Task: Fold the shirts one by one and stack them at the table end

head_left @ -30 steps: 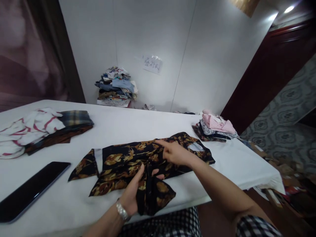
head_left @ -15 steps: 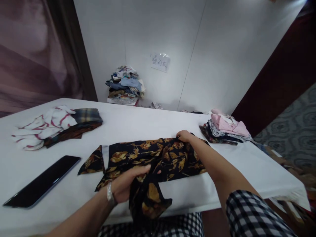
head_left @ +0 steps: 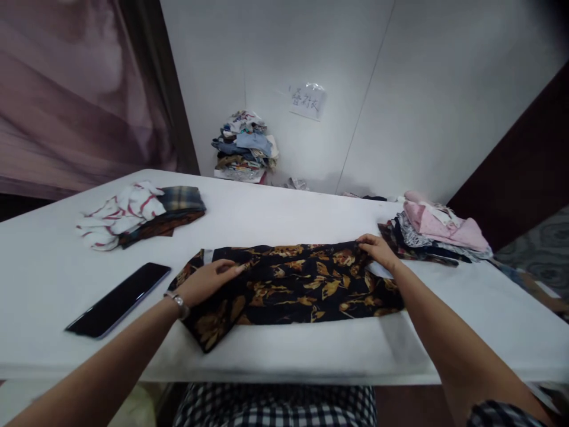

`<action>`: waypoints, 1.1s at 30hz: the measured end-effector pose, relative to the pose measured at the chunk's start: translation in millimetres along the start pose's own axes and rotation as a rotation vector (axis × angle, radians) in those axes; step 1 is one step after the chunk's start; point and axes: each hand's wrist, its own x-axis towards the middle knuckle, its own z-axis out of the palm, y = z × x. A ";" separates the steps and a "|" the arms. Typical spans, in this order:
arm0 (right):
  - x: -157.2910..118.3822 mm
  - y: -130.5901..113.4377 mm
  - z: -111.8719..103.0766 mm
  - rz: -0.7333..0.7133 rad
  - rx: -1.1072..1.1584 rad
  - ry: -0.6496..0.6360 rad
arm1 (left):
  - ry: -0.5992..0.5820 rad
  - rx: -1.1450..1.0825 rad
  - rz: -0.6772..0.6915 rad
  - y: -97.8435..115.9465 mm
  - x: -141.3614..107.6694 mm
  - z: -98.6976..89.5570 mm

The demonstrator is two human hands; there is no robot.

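Note:
A black shirt with a brown and gold floral print [head_left: 306,284] lies in a long folded strip across the white table. My left hand [head_left: 208,282], wearing a silver bracelet on the wrist, is at its left part, thumb and fingers closed on the fabric. Beneath that hand a flap of the shirt slants down toward the near table edge. At the far right edge of the strip my right hand [head_left: 374,248] pinches the cloth between thumb and fingers. White patches of table show at both ends of the strip.
A dark-screened phone or tablet [head_left: 120,301] lies left of the shirt. Behind it are a crumpled white-and-red cloth [head_left: 124,213] and folded plaid clothes [head_left: 184,200]. Folded clothes topped with pink [head_left: 447,228] sit at right. A tall clothes pile [head_left: 246,147] stands beyond the table [head_left: 284,216].
My left hand has carried the loose flap from the near middle up and left onto the strip. My right hand stays at the far edge. The view has shifted slightly.

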 end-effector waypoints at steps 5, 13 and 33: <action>-10.6 -0.9 -8.6 0.044 0.100 0.052 | 0.030 0.242 0.041 8.3 -31.0 2.1; -21.3 11.1 -26.9 0.090 0.328 0.199 | -0.417 -0.412 0.000 42.8 -65.7 -53.4; -25.0 19.5 41.4 -0.087 -0.685 -0.058 | 0.219 0.557 0.200 -32.1 14.3 13.0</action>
